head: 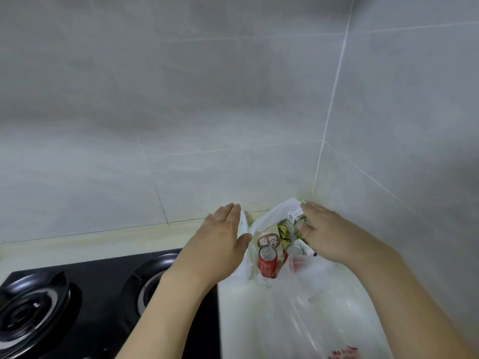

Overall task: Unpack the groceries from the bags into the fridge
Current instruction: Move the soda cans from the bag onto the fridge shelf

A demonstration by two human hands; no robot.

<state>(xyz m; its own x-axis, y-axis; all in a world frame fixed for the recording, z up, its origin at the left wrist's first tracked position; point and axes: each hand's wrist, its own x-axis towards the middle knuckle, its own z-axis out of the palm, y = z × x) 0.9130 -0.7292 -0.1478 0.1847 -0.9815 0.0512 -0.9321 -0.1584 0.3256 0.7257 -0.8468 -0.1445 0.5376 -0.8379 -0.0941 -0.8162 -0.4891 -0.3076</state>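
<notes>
Head view shows the left hand [223,239], fingers straight, pressing back the white bag [305,301] on the counter right of the stove [77,301], so the right hand [326,234], fingers curled, can grasp a carton [294,216] inside at the far side.

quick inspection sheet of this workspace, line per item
surface: pale countertop in a tiled corner
job's things: white plastic bag open on the counter; inside, an upright red can, a second can and a brown-labelled packet
clutter: nothing seen
hands: left hand flat against the bag's left edge, fingers straight; right hand reaching into the bag, its fingers hidden among the items
cables: nothing seen
surroundings: black gas hob to the left; grey tiled walls; no fridge in view
</notes>
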